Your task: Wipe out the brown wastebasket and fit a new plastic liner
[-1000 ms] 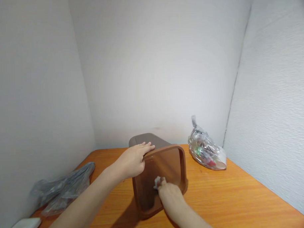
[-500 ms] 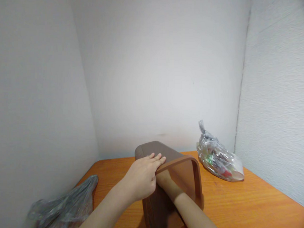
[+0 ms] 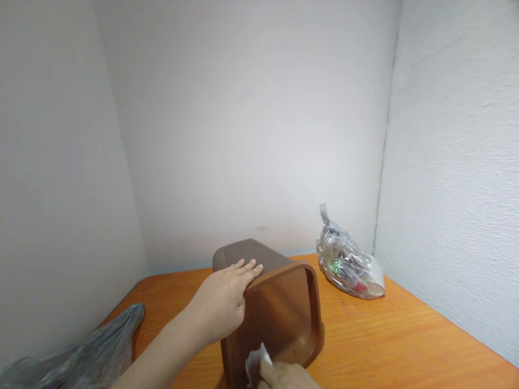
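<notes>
Now, from my remote seat, the head view shows a brown bin (image 3: 284, 310) lying on its side near the middle of the wooden worktop (image 3: 375, 341), its mouth turned toward the camera. My right hand (image 3: 287, 381) is partly cut off by the bottom of the frame; its fingers are closed narrowly on a crumpled white tissue (image 3: 253, 365) at the lower left of the mouth. Half a second ago that arm reached well into the bin and the tissue was out of sight; it has since drawn back to the opening. I take this to mean that the tissue's work has shifted from deep inside to the near edge. My left hand (image 3: 221, 303) has stayed on the upper side, fingers stretched over the outer face beside the rim, probably steadying the bin; I cannot tell whether the thumb pinches the rim. A knotted clear bag (image 3: 347, 265) with mixed contents stands apart to the bin's right, against the back of the worktop, and a grey plastic bag (image 3: 95, 353) lies limp near the left wall.
</notes>
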`<state>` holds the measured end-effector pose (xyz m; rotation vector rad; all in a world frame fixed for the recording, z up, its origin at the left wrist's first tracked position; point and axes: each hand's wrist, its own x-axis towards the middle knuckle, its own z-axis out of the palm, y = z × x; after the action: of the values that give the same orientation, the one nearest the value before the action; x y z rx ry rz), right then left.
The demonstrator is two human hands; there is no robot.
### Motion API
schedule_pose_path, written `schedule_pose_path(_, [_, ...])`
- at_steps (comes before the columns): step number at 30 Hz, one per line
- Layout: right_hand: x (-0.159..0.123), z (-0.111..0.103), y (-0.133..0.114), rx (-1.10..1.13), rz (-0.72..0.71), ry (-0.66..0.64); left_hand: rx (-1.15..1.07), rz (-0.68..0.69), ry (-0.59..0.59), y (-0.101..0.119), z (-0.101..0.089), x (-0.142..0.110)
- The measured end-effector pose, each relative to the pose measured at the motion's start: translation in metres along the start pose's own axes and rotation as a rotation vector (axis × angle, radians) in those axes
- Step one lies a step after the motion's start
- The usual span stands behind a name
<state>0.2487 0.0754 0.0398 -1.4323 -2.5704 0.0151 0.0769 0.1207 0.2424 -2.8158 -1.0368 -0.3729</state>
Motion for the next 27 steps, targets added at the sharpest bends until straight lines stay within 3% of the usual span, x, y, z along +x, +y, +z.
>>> schedule_pose_path(5, [-0.050,-0.010,0.038,-0.301,0.162,0.040,-0.017,-0.001,-0.014,0.002,-0.002,0.000])
schedule_pose_path(8, [-0.067,-0.029,0.042,-0.300,0.215,0.103,-0.028,-0.008,-0.014,0.003,-0.003,-0.001])
schedule_pose_path(10, [-0.070,-0.053,0.033,-0.251,0.180,0.280,-0.044,-0.005,-0.003,0.003,-0.003,-0.001])
schedule_pose_path(12, [-0.063,-0.085,0.016,-0.195,0.127,0.589,-0.067,0.003,0.013,0.002,-0.002,0.000])
schedule_pose_path(15, [-0.033,-0.130,-0.012,-0.151,0.037,0.963,-0.104,0.015,0.058,0.004,-0.003,0.002])
schedule_pose_path(18, [0.005,-0.151,-0.030,-0.350,-0.033,0.948,-0.182,0.039,0.117,0.006,-0.005,0.002])
schedule_pose_path(21, [0.024,-0.151,-0.027,-0.397,0.019,0.884,-0.183,0.037,0.120,0.004,-0.003,0.000])
schedule_pose_path(24, [0.014,-0.145,-0.001,-0.202,0.180,0.881,-0.092,0.013,0.045,0.000,0.001,0.000])
schedule_pose_path(27, [-0.014,-0.139,0.037,0.089,0.398,0.850,-0.056,0.005,0.003,0.000,0.002,0.001])
